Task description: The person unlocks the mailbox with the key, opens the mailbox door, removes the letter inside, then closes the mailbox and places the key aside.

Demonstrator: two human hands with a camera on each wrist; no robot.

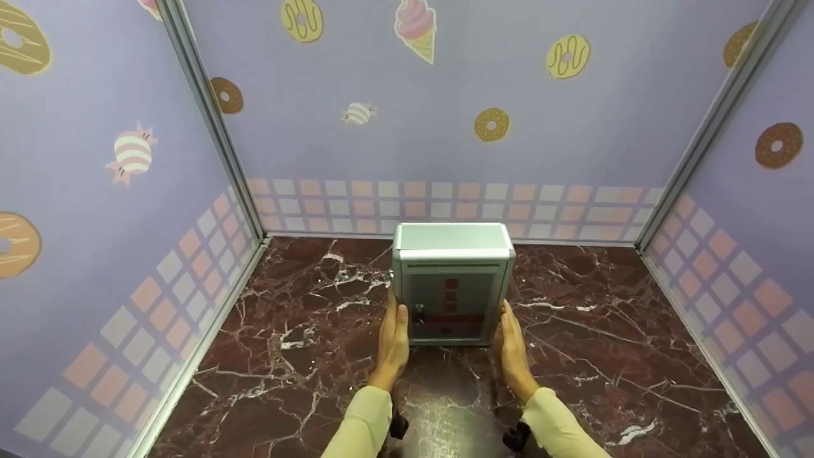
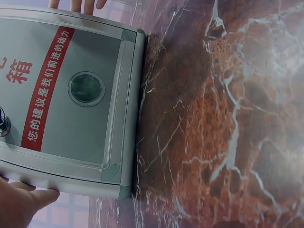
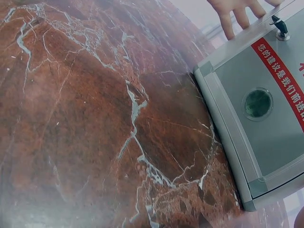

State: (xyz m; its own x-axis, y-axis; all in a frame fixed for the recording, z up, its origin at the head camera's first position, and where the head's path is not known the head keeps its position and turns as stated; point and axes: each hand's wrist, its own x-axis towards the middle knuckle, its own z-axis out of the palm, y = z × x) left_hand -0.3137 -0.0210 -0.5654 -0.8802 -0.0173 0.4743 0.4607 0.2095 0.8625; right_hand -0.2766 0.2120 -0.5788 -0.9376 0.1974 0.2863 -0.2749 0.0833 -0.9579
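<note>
A silver metal suggestion box (image 1: pixel 455 280) with red Chinese lettering and a red stripe stands upright on the marble-patterned surface, its front facing me. A small lock with a key (image 3: pixel 282 33) sits on the front near its left edge, and a round window (image 2: pixel 86 89) lies below the stripe. My left hand (image 1: pixel 392 343) rests along the box's left side with fingers extended. Opposite it, my right hand (image 1: pixel 514 346) lies against the right side, fingers straight too. The box is between the two hands; its back is hidden.
Dark red marble-patterned surface (image 1: pixel 286 381) spreads around the box. Lilac walls (image 1: pixel 356 152) printed with sweets and doughnuts enclose it at the back, left and right, with metal strips (image 1: pixel 210 121) in the corners.
</note>
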